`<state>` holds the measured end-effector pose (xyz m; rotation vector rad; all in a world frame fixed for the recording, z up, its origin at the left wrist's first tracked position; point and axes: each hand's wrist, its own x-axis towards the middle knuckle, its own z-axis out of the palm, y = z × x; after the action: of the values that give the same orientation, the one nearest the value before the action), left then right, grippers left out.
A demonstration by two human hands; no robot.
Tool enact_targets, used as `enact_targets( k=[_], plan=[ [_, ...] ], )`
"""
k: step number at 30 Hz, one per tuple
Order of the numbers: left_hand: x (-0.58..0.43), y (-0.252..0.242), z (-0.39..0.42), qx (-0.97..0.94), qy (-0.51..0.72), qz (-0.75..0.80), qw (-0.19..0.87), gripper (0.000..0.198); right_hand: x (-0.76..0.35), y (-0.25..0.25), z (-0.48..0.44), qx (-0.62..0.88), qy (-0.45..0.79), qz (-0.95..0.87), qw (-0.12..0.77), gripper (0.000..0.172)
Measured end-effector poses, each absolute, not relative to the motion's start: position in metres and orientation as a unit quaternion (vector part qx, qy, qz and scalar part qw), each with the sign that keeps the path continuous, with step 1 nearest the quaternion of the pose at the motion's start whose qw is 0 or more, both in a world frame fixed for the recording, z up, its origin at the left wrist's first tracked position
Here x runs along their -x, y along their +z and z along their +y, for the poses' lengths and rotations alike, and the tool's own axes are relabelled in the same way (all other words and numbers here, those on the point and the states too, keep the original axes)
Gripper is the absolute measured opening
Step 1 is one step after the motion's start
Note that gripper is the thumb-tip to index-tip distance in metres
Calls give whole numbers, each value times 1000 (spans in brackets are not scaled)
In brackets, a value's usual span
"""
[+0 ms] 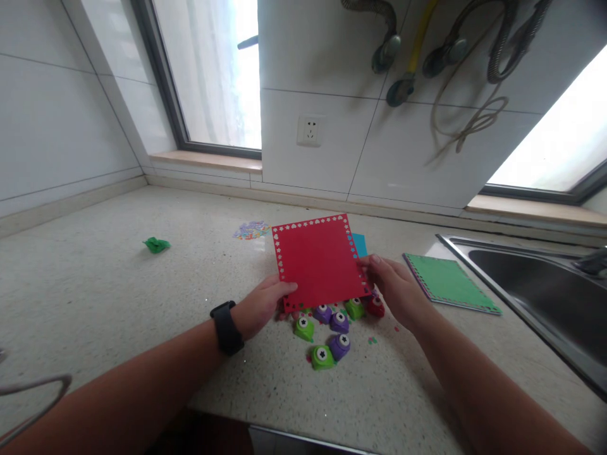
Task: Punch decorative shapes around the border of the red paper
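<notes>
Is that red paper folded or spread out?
Spread out: the red paper shows one broad, uncreased face between the left hand and right hand.

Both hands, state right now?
Left hand: holding the red sheet near its lower left corner.
Right hand: holding the same sheet by its right edge.

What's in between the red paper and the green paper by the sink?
In the head view: the right hand, holding the red paper, and some blue paper poking out.
</notes>
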<state>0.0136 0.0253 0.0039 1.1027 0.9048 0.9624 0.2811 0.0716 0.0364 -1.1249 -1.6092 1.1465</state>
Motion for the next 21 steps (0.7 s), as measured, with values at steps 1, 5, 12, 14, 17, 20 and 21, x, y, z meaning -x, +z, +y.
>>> enact_targets(
  k=[1,5,12,14,17,20,21],
  plan=[
    [-14,4,25,-490,421,400,650,46,-278,38,68,438,479,-639,412,50],
    [-13,5,24,-505,410,397,647,47,-267,45,56,414,533,-614,411,41],
    [-14,6,26,-468,420,428,649,48,-270,42,62,421,535,-593,429,41],
    [-15,8,25,-464,425,433,646,47,-272,41,64,413,529,-602,433,38],
    [-16,8,25,-472,433,431,635,43,-274,40,66,411,513,-616,434,36],
    [-15,5,26,-481,437,427,629,44,-274,41,66,425,504,-613,435,38],
    [-14,4,26,-491,436,425,623,44,-275,41,67,430,503,-610,436,39]
  ],
)
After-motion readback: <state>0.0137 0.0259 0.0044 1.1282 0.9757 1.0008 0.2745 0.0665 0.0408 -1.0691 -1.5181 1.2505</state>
